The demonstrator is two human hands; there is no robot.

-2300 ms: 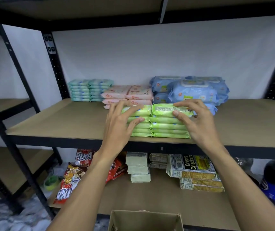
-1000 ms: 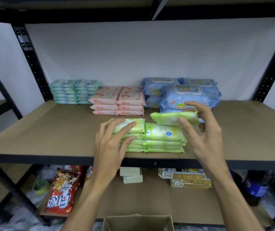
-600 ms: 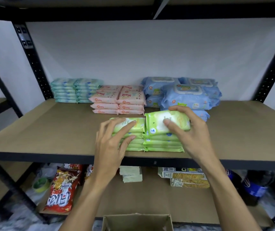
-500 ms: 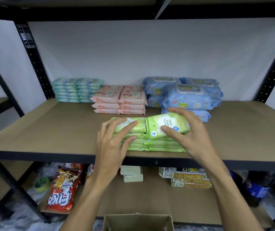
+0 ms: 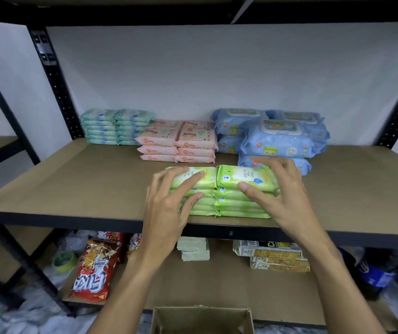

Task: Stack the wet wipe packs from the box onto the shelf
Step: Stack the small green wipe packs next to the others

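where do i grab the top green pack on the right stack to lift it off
Probably pinch across its short width, thumb on the front long edge, fingers over the back, coming from front and above. The top green pack lies flat, long side toward you; the left green stack abuts one end, blue packs sit behind.

- Brown shelf board [image 5: 72, 184], edged in black metal.
- At back left, teal packs [image 5: 117, 126] in two touching stacks.
- Just right of those, pink packs [image 5: 178, 143], also two touching stacks.
- At back right, blue packs [image 5: 275, 141], piled in bulkier stacks.
- Near front edge, green wipe packs [image 5: 239, 203] in two touching stacks, apart from the pink ones.
- Below, lower shelf [image 5: 217, 285] with red snack bags [image 5: 94, 273], pale packs [image 5: 194, 249], cracker packs [image 5: 277, 257].
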